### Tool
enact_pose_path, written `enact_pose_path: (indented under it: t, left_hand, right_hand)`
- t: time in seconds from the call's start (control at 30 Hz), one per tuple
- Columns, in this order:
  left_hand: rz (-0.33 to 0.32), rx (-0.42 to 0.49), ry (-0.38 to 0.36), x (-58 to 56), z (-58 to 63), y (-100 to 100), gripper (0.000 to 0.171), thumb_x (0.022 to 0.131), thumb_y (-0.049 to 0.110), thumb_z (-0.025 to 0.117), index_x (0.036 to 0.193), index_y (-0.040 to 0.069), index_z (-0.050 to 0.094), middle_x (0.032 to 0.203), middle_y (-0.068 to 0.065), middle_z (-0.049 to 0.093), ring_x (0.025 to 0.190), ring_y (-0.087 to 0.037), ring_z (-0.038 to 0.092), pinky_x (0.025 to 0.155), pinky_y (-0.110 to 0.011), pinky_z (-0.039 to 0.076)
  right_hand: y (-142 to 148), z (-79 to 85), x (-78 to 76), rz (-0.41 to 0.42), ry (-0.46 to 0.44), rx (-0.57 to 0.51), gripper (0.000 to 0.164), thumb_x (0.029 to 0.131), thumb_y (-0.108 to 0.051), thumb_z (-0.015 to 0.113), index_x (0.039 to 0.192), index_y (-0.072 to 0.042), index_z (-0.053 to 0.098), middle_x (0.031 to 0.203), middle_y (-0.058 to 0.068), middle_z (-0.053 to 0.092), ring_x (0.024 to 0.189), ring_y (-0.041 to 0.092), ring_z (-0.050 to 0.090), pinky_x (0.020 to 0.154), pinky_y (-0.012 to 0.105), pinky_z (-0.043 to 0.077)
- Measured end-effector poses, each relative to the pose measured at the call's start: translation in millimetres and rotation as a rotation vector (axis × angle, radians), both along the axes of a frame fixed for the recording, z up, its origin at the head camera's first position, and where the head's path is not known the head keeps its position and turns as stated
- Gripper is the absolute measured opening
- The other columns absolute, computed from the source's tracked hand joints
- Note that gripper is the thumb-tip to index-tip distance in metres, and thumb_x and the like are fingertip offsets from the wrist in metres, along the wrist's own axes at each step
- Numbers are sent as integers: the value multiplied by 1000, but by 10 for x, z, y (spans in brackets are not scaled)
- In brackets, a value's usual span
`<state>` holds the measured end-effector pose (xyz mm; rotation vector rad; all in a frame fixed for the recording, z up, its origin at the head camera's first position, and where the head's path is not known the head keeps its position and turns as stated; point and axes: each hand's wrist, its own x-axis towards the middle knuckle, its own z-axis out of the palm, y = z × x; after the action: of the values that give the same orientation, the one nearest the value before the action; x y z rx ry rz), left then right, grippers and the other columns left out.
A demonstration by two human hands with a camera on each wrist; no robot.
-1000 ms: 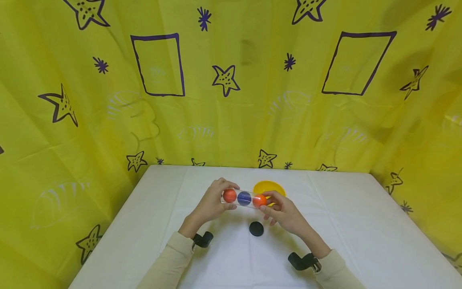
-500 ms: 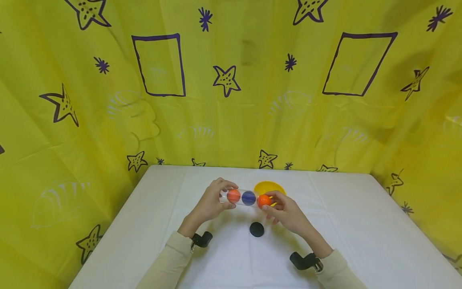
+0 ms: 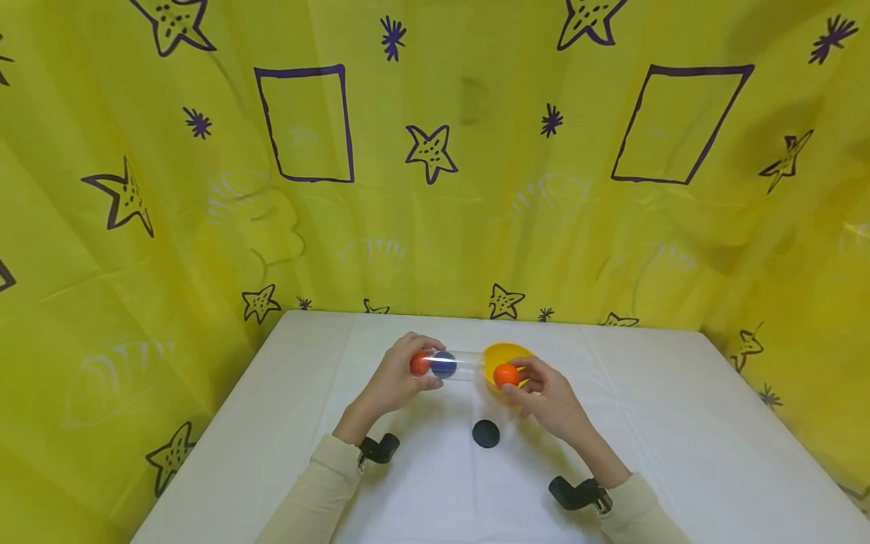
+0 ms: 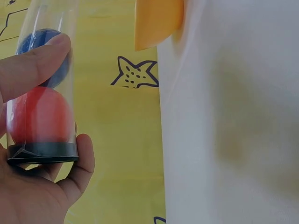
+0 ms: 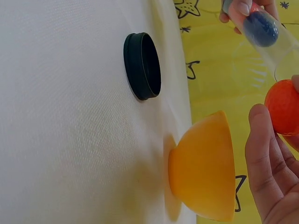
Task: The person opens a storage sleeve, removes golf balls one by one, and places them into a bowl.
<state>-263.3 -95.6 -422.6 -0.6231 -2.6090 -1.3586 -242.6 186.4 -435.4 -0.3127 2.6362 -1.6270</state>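
In the head view my left hand [image 3: 396,378] grips a clear tube [image 3: 469,366] held roughly level above the table. Inside it, at the left end, are a red-orange ball [image 4: 42,116] and a dark blue ball [image 3: 444,365]. A dark cap [image 4: 44,151] covers that end in the left wrist view; the other end is uncapped. My right hand [image 3: 552,398] pinches an orange ball [image 3: 506,375] just outside the tube's open end. Behind that ball sits a yellow bowl [image 5: 205,168], partly hidden by the hand in the head view.
A loose black cap [image 5: 142,66] lies on the white table [image 3: 408,483], nearer to me than the bowl. A yellow curtain [image 3: 435,227] with dark drawn stars surrounds the table's back and sides. Each wrist wears a black camera mount [image 3: 578,494].
My right hand has drawn the orange ball out of the tube, to the right. The two other balls have rolled left inside the tube. The left hand has barely moved.
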Motion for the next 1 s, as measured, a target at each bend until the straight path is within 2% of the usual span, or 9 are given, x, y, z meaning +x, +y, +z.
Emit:
enact_pose_path:
  t: [0.13,0.37,0.47,0.63,0.77,0.9,1.0]
  left_hand:
    - [6,0,7,-3,3,-13,48,79,3,86,121,15,68,117,-6,61,113,-25,58,103,-44,55]
    - [11,0,0,-4,9,-23,47,79,3,86,121,15,67,117,-7,61,114,-26,58,103,-44,55]
    - [22,-6,-6,-2,19,-27,47,80,4,86,122,15,67,118,-7,61,114,-26,57,103,-45,55]
    - [26,1,-14,-3,29,-30,47,80,4,86,122,15,67,119,-7,60,115,-27,57,104,-46,54]
    - [9,3,-2,-13,9,-33,47,80,3,86,121,14,67,119,-7,61,113,-26,57,103,-45,54]
    - [0,-5,19,-25,-4,-37,47,79,4,86,121,13,67,118,-8,61,113,-25,58,102,-45,55]
    - [3,3,7,-20,0,-38,47,79,3,86,121,14,67,118,-8,61,113,-26,58,103,-45,55]
  right_hand:
    - [35,-1,-13,-13,30,-3,46,93,-24,76,131,-5,58,115,17,68,81,32,64,62,35,60]
    - [101,-10,-49,-53,37,10,44,93,-21,76,130,-7,58,117,17,68,82,21,63,65,33,61]
    - [134,-16,-68,-49,51,36,44,92,-23,77,130,-9,59,116,16,68,83,21,62,64,31,60]
    - [204,19,-68,-4,132,54,43,91,-25,79,127,-8,62,111,15,70,82,19,62,61,27,57]
    - [249,39,-71,1,196,66,40,91,-23,78,126,-7,64,108,15,71,81,17,62,61,24,55]
    - [257,20,-116,0,231,96,39,91,-22,79,125,-7,65,110,13,71,83,16,63,65,22,56]
    - [247,6,-163,1,243,108,40,91,-22,79,125,-6,65,111,14,72,85,17,63,66,22,56]
